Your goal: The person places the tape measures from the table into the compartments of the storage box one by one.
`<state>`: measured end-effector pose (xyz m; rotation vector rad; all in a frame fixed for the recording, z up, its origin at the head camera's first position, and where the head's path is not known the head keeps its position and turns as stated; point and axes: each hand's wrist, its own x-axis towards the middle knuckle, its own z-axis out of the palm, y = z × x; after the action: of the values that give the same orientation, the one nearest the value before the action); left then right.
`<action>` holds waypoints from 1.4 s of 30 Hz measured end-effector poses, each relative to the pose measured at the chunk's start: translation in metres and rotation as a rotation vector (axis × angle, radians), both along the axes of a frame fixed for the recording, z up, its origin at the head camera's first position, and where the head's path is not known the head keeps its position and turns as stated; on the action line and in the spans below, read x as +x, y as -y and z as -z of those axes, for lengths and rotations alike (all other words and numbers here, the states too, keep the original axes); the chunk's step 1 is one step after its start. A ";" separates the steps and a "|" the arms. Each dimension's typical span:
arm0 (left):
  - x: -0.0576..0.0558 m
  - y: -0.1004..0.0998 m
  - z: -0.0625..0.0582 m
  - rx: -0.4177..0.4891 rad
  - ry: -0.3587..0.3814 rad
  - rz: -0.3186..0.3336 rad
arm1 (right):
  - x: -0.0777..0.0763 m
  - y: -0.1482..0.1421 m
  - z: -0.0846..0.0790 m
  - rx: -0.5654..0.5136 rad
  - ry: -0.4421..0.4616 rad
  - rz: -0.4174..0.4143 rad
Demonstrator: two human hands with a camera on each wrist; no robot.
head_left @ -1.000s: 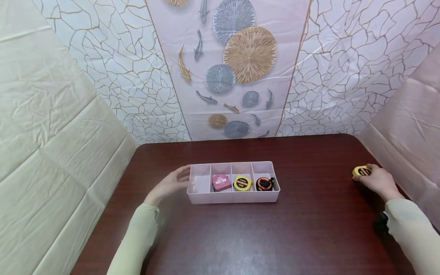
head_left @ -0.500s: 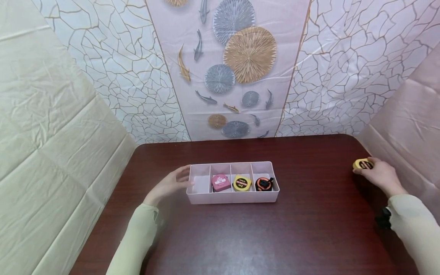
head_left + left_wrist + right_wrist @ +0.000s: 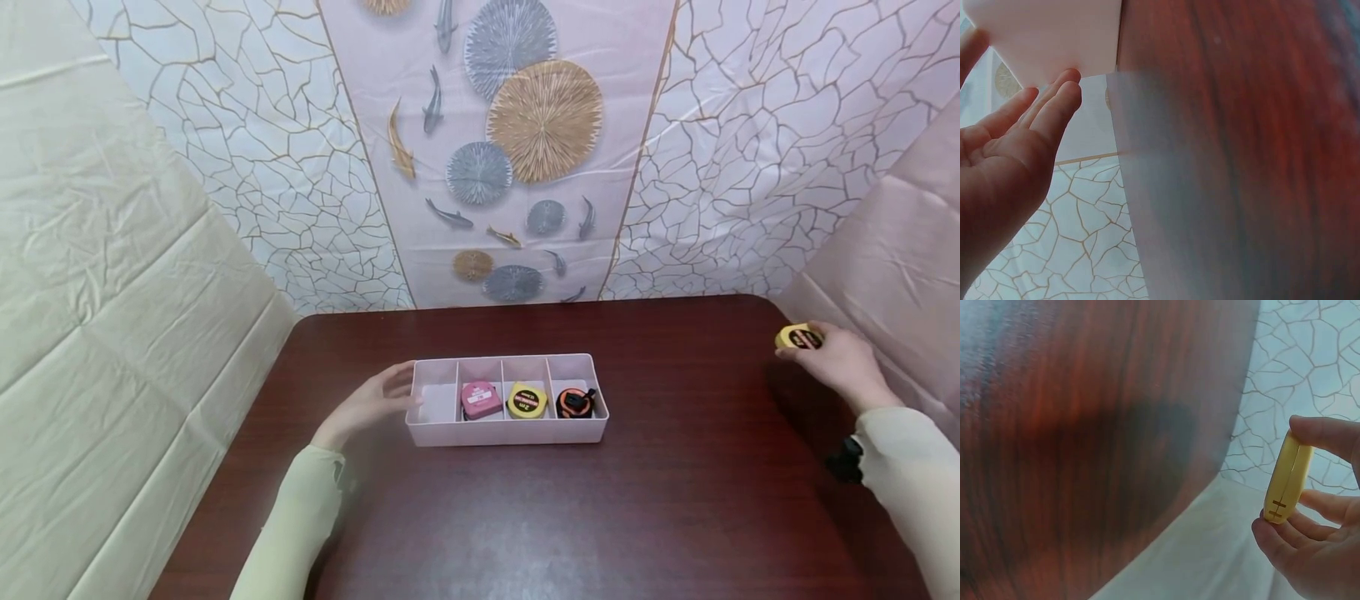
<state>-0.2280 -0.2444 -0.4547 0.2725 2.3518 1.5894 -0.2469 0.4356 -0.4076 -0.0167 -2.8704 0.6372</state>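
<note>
A pale pink divided box (image 3: 506, 432) sits on the table. My left hand (image 3: 369, 406) rests against its left end, fingers fairly straight, and the left wrist view shows fingertips touching the box's outer wall (image 3: 1079, 37). Three of its compartments hold a pink tape measure (image 3: 481, 400), a yellow one (image 3: 527, 401) and an orange-and-black one (image 3: 575, 403); the leftmost has nothing in it. At the table's far right, my right hand (image 3: 843, 358) pinches another yellow tape measure (image 3: 798, 337) between thumb and fingers. In the right wrist view this tape measure (image 3: 1288, 478) appears edge-on.
The dark red-brown table (image 3: 555, 517) reaches towards me in front of the box. A patterned cloth (image 3: 300, 167) hangs behind it. Pale cloth walls stand at the left (image 3: 135, 333) and right (image 3: 900, 250).
My right hand has risen and shifted slightly away and to the right, carrying the yellow tape measure up off the table. The left hand and the box have hardly moved.
</note>
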 end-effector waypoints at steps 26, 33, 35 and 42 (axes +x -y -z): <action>0.000 -0.001 0.000 -0.008 0.002 -0.015 | -0.015 -0.007 -0.067 0.009 -0.114 0.040; 0.000 -0.001 -0.003 -0.020 0.009 -0.012 | -0.014 -0.003 -0.082 -0.009 -0.122 0.056; 0.001 -0.001 -0.004 -0.022 0.006 -0.002 | -0.013 -0.003 -0.085 -0.009 -0.129 0.053; 0.000 -0.001 -0.003 -0.016 0.000 0.022 | -0.014 -0.003 -0.096 -0.005 -0.179 0.049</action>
<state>-0.2280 -0.2435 -0.4513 0.2932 2.3523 1.5601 -0.2612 0.4386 -0.3116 -0.0298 -2.6877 0.6043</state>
